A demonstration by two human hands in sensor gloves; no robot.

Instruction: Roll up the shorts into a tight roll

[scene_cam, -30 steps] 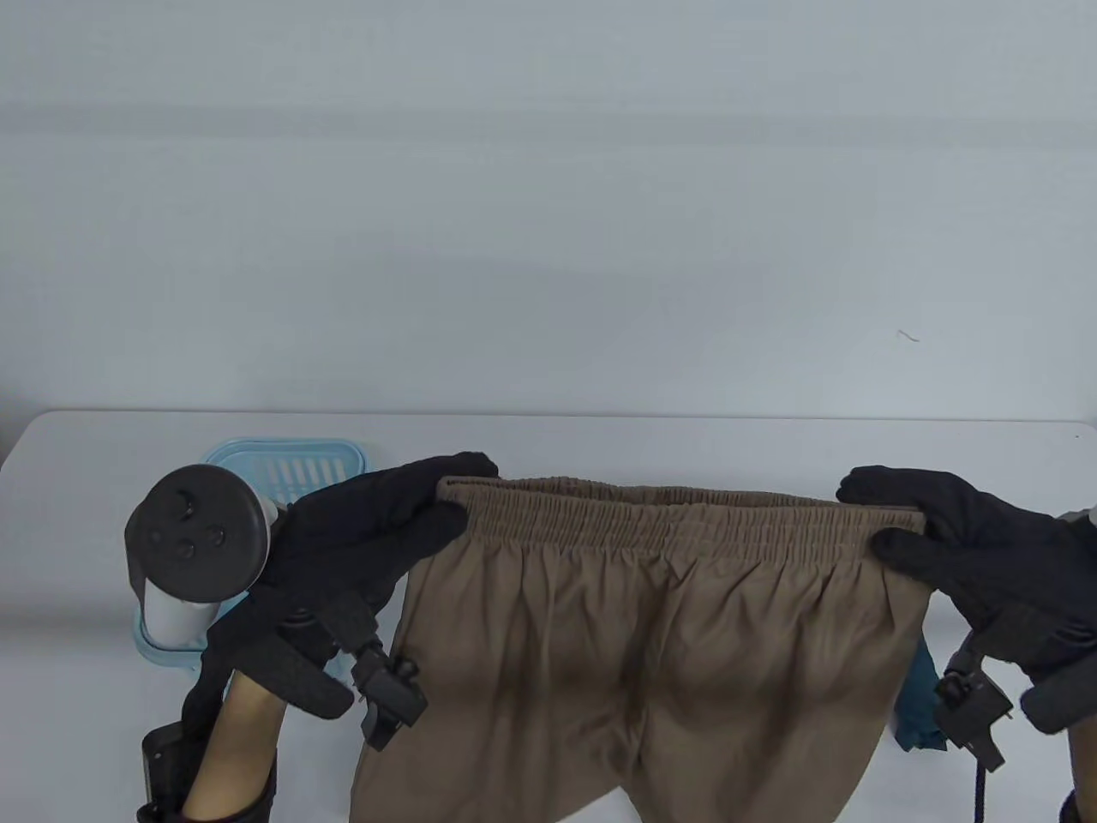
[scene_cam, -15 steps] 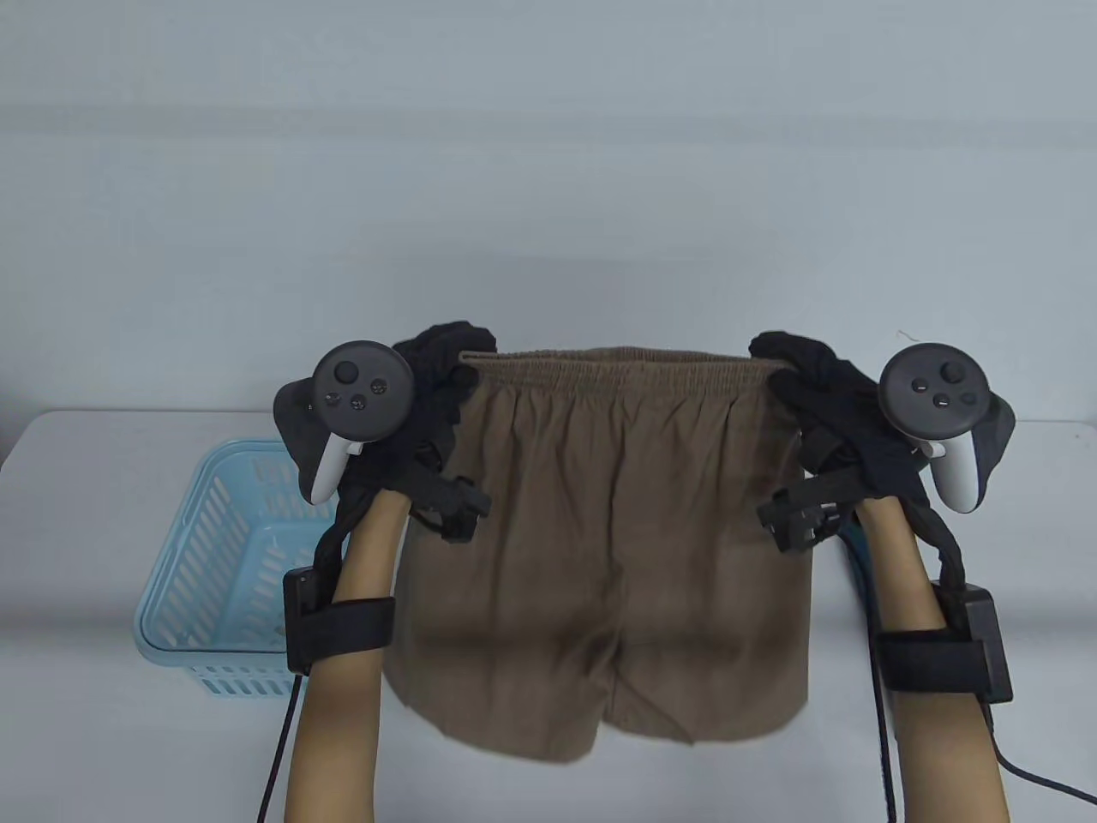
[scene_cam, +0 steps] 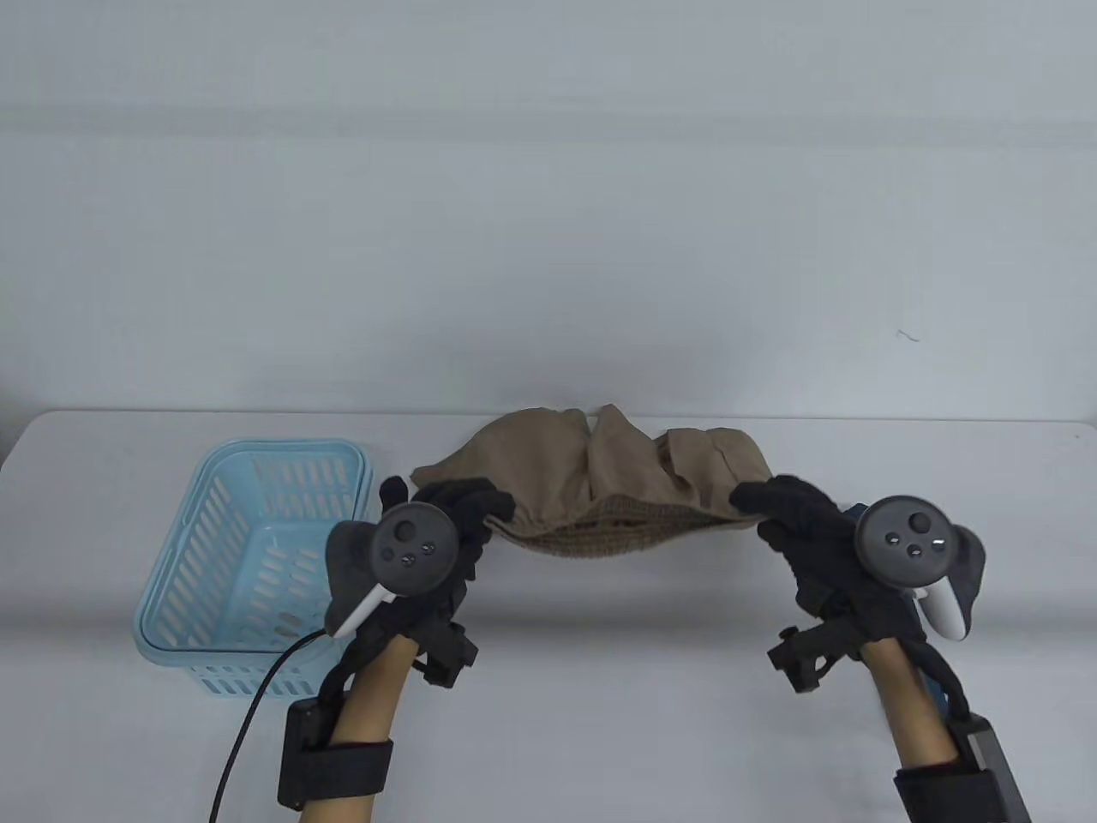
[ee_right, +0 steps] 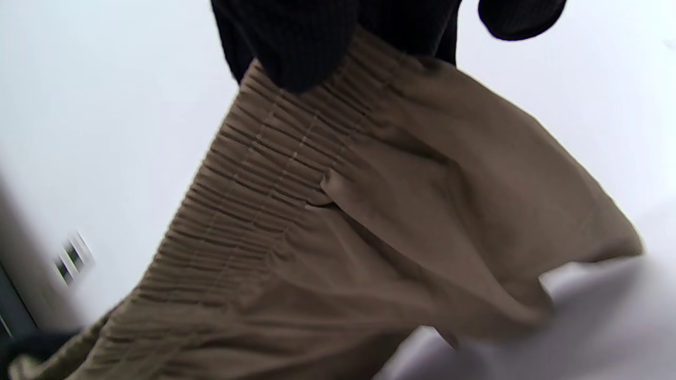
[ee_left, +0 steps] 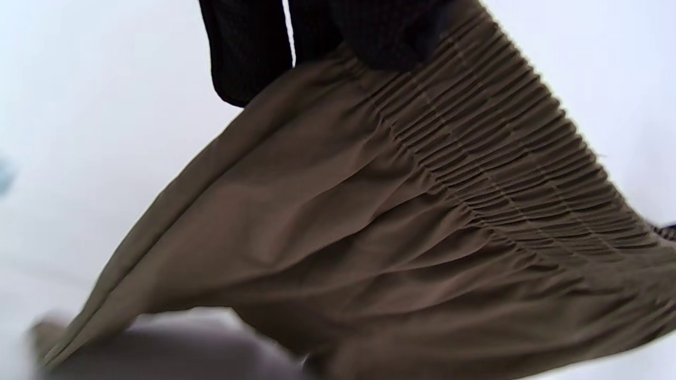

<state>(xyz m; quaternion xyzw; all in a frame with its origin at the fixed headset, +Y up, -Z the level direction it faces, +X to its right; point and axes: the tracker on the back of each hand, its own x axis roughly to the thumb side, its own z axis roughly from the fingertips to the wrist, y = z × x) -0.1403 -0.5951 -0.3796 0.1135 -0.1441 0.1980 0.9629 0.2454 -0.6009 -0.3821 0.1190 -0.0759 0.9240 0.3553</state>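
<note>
Both hands pinch the shorts [scene_cam: 600, 489] waistband: left hand [scene_cam: 454, 523] at 9 o'clock, right hand [scene_cam: 797, 523] at 3; legs bunch toward 12 on the surface [scene_cam: 600, 686].

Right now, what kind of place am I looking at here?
Probably a lab or data-recording bench, not a home: a bare white table against a plain wall, gloved hands wearing trackers, left hand and right hand, holding brown shorts, beside a blue basket.

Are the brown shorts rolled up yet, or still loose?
Loose. The brown shorts lie bunched, unrolled, on the table; left hand and right hand pinch the waistband.
</note>
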